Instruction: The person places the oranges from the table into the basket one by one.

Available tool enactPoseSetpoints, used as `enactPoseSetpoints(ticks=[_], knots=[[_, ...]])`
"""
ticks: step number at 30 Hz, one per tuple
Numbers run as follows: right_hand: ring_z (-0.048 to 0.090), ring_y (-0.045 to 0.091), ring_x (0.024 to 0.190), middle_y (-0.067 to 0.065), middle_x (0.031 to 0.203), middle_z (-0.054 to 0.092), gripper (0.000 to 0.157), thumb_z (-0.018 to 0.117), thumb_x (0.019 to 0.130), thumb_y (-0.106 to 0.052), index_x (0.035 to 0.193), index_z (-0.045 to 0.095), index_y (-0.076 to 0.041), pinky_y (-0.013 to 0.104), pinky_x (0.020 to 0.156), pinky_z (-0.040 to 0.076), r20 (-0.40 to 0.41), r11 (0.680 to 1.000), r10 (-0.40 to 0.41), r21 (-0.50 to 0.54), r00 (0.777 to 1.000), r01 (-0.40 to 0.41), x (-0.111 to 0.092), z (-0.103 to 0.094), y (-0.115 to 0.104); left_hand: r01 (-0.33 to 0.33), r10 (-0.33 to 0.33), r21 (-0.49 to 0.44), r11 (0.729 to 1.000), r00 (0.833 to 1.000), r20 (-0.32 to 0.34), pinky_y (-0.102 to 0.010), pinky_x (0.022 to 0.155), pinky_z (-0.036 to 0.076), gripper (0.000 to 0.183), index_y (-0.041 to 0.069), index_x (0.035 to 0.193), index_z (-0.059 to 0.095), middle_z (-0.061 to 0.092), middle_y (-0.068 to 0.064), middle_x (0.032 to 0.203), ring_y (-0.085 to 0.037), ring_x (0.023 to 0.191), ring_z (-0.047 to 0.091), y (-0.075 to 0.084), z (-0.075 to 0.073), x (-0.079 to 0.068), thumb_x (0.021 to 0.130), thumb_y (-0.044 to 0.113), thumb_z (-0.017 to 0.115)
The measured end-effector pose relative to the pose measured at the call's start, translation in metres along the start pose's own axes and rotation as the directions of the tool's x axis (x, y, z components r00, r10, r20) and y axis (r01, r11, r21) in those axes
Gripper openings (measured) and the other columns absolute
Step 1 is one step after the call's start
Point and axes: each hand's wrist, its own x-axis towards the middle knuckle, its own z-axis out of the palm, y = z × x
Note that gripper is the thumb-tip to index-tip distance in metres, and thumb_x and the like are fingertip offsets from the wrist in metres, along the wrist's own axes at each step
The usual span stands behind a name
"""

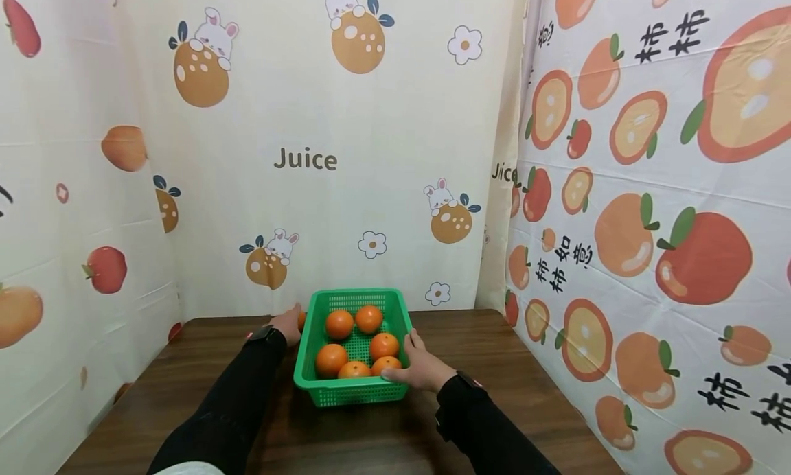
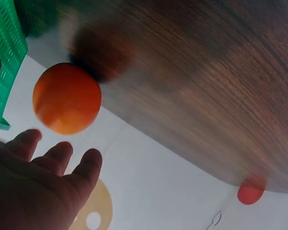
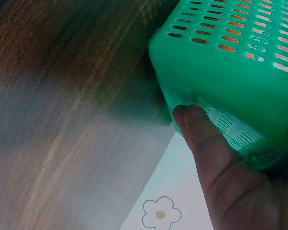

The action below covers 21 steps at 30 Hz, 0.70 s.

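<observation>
A green plastic basket (image 1: 357, 397) with slotted walls stands on the table with several oranges (image 1: 331, 360) in it. My right hand (image 1: 426, 366) holds its near right corner, thumb over the rim and fingers along the outer wall. In the right wrist view, straight fingers (image 3: 194, 127) lie against the slotted side. Left of the basket's far part, my left hand (image 1: 288, 325) reaches toward a single orange (image 2: 67, 98) outside it. Its fingers are spread and slightly bent, with a gap between fingertips and fruit in the left wrist view.
The dark wooden table (image 1: 494, 365) ends at a pale printed curtain (image 1: 371, 187) behind. Fruit-printed cloth (image 1: 618, 255) hangs along the right side, and another printed cloth (image 1: 55, 221) along the left.
</observation>
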Motion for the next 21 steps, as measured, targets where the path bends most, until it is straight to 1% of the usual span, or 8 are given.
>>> enactPoseSetpoints(ticks=[2, 5, 8, 10, 12, 15, 18, 21], knots=[[0.033, 0.044, 0.158, 0.016, 0.18, -0.005, 0.114, 0.07, 0.095, -0.064, 0.171, 0.011, -0.005, 0.063, 0.122, 0.036, -0.001, 1.0, 0.0, -0.008, 1.0, 0.0, 0.001, 0.0, 0.0, -0.036, 0.035, 0.062, 0.997, 0.999, 0.008, -0.065, 0.1, 0.05, 0.063, -0.011, 0.147, 0.05, 0.064, -0.035, 0.131, -0.052, 0.114, 0.063, -0.002, 0.003, 0.001, 0.094, 0.018, 0.069], [0.032, 0.044, 0.158, 0.016, 0.18, -0.004, 0.112, 0.071, 0.095, -0.062, 0.171, 0.012, -0.004, 0.064, 0.122, 0.036, -0.001, 1.0, 0.004, -0.007, 1.0, -0.004, 0.002, 0.001, 0.0, -0.037, 0.034, 0.13, 0.991, 0.999, 0.03, -0.066, 0.103, 0.048, 0.051, -0.011, 0.139, 0.057, 0.057, -0.037, 0.14, -0.057, 0.122, 0.058, -0.003, 0.008, 0.0, 0.097, 0.018, 0.063], [0.029, 0.044, 0.16, 0.017, 0.18, -0.005, 0.113, 0.071, 0.095, -0.062, 0.171, 0.012, -0.004, 0.064, 0.123, 0.034, 0.004, 1.0, 0.002, -0.006, 1.0, -0.002, 0.003, 0.003, 0.001, 0.002, -0.006, 0.151, 0.989, 1.0, 0.027, -0.069, 0.106, 0.045, 0.055, -0.003, 0.148, 0.055, 0.049, -0.036, 0.15, -0.061, 0.129, 0.05, -0.005, 0.01, -0.003, 0.102, 0.026, 0.06], [0.028, 0.044, 0.16, 0.017, 0.18, -0.005, 0.113, 0.071, 0.095, -0.062, 0.171, 0.011, -0.003, 0.064, 0.123, 0.034, 0.006, 1.0, -0.005, -0.001, 1.0, 0.005, 0.002, 0.004, 0.002, 0.041, -0.042, 0.139, 0.989, 0.999, 0.008, -0.071, 0.103, 0.045, 0.054, 0.003, 0.147, 0.058, 0.051, -0.033, 0.146, -0.059, 0.127, 0.048, -0.008, 0.012, -0.002, 0.101, 0.031, 0.063], [0.028, 0.044, 0.16, 0.017, 0.18, -0.005, 0.113, 0.071, 0.095, -0.062, 0.171, 0.011, -0.003, 0.064, 0.123, 0.034, 0.007, 1.0, -0.009, 0.0, 1.0, 0.009, 0.002, 0.005, 0.002, 0.067, -0.066, 0.159, 0.985, 0.998, -0.011, -0.071, 0.096, 0.048, 0.047, 0.008, 0.14, 0.064, 0.055, -0.03, 0.136, -0.056, 0.122, 0.048, -0.012, 0.014, -0.001, 0.1, 0.033, 0.064], [0.029, 0.044, 0.16, 0.018, 0.18, -0.005, 0.113, 0.072, 0.095, -0.061, 0.171, 0.011, -0.003, 0.064, 0.123, 0.034, 0.005, 1.0, -0.012, 0.011, 1.0, 0.012, 0.001, 0.005, 0.001, 0.094, -0.091, 0.171, 0.981, 0.995, -0.029, -0.071, 0.088, 0.05, 0.039, 0.009, 0.129, 0.069, 0.056, -0.03, 0.125, -0.054, 0.118, 0.048, -0.017, 0.016, 0.003, 0.097, 0.031, 0.068], [0.029, 0.045, 0.159, 0.017, 0.18, -0.004, 0.112, 0.072, 0.095, -0.061, 0.171, 0.011, -0.003, 0.065, 0.122, 0.034, 0.003, 1.0, -0.007, 0.015, 1.0, 0.007, -0.001, 0.004, -0.001, 0.079, -0.074, 0.153, 0.985, 0.997, -0.038, -0.073, 0.086, 0.05, 0.039, 0.004, 0.126, 0.068, 0.054, -0.035, 0.129, -0.058, 0.119, 0.047, -0.013, 0.009, -0.001, 0.095, 0.027, 0.069], [0.029, 0.045, 0.16, 0.017, 0.18, -0.004, 0.112, 0.072, 0.096, -0.06, 0.171, 0.012, -0.003, 0.065, 0.122, 0.034, 0.0, 1.0, -0.003, 0.01, 1.0, 0.003, -0.001, 0.003, -0.002, 0.044, -0.04, 0.108, 0.993, 0.998, -0.041, -0.066, 0.084, 0.052, 0.039, 0.0, 0.123, 0.066, 0.061, -0.03, 0.121, -0.052, 0.108, 0.056, -0.004, -0.002, -0.01, 0.095, 0.027, 0.07]])
